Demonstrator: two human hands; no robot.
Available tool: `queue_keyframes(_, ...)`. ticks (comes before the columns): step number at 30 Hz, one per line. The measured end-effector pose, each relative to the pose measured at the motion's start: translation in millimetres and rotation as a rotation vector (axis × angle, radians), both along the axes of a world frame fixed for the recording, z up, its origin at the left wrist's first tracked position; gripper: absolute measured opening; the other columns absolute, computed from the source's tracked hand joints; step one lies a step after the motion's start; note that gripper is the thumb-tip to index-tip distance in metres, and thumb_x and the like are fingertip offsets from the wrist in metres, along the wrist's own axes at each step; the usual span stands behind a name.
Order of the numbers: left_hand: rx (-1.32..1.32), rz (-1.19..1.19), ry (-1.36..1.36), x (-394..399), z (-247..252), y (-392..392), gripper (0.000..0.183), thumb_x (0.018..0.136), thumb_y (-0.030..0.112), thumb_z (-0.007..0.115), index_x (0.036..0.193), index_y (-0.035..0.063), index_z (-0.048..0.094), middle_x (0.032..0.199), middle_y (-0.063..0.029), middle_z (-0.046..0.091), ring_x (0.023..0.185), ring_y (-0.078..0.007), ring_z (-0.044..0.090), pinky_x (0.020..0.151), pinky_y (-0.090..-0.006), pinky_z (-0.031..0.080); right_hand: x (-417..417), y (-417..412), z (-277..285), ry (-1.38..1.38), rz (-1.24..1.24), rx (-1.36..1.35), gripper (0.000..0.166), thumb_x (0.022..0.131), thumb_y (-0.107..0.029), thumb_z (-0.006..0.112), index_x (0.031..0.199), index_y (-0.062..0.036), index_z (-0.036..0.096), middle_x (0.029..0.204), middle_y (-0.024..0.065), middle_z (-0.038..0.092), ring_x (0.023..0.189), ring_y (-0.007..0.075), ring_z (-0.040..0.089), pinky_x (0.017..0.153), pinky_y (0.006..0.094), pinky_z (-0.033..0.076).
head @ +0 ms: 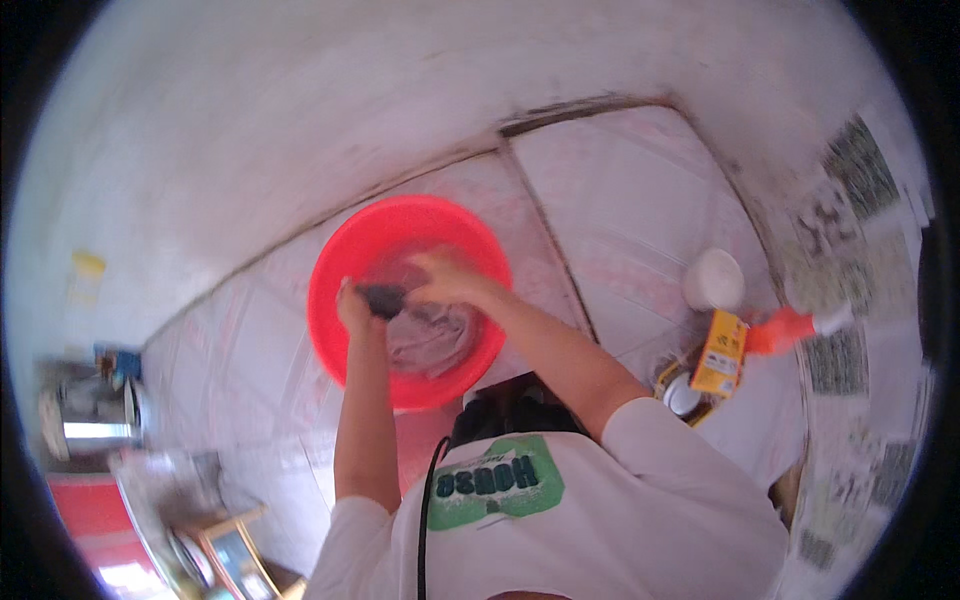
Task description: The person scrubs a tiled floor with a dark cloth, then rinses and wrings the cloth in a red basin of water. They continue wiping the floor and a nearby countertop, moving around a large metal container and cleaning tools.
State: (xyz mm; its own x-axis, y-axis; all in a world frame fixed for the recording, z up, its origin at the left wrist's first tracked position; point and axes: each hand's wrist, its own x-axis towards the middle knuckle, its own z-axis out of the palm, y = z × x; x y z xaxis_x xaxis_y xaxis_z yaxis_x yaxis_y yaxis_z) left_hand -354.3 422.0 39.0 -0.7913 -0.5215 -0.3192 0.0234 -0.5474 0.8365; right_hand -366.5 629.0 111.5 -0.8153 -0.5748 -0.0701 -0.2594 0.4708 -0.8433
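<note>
A red plastic basin (330, 247) stands on the tiled floor before me. Over it, my left hand (354, 307) grips a small dark cloth (382, 300) at its left end. My right hand (446, 279) is blurred above the basin, its thumb beside the cloth's right end; whether it holds the cloth does not show. Below both hands, a pale, wrinkled wet cloth (435, 341) lies in the basin, and the water around it is hard to make out.
At right on the floor are a white round container (714, 279), a yellow printed packet (718, 352), an orange bottle (780, 331) with a white top and a pale lid (681, 394). A plastered wall (300, 112) rises beyond the basin. A wooden-framed item (238, 559) stands at lower left.
</note>
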Motion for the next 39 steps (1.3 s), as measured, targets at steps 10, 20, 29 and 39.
queue_keyframes(10,-0.170,-0.338,-0.026,33,56,70,0.045,0.083,0.029,0.057,0.117,0.0025,0.045,0.099,-0.0086,0.055,0.090,-0.0180,0.053,0.080,-0.0317,0.043,16,-3,-31,-0.089,-0.207,-0.289,0.037,0.079,-0.011,0.061,0.112,-0.0011,0.049,0.106,0.0117,0.056,0.090,0.0229,0.059,0.081,0.0337,0.046)
queue_keyframes(20,-0.422,-0.473,0.210,100,103,-48,0.047,0.077,0.004,0.061,0.121,0.0054,0.044,0.097,-0.0081,0.057,0.084,-0.0147,0.055,0.075,-0.0286,0.045,57,-81,62,0.218,-0.293,-0.308,0.019,0.088,-0.008,0.047,0.103,0.0026,0.052,0.091,0.0056,0.059,0.084,0.0138,0.056,0.077,0.0251,0.042)
queue_keyframes(29,-1.295,-0.420,-0.043,196,92,-263,0.016,0.083,0.010,0.052,0.092,0.0032,0.063,0.086,-0.0118,0.061,0.080,-0.0288,0.059,0.070,-0.0337,0.046,87,-230,99,-0.137,-0.422,-0.713,0.017,0.088,-0.014,0.050,0.101,-0.0035,0.055,0.084,-0.0010,0.057,0.073,0.0072,0.052,0.067,0.0211,0.043)
queue_keyframes(39,-0.445,-0.556,0.243,171,66,-316,0.059,0.082,0.027,0.060,0.131,0.0078,0.034,0.122,-0.0082,0.048,0.115,-0.0193,0.042,0.097,-0.0347,0.029,107,-370,100,-0.476,0.125,-0.750,0.023,0.087,-0.021,0.051,0.100,-0.0026,0.053,0.081,0.0009,0.056,0.073,0.0077,0.052,0.068,0.0222,0.043)
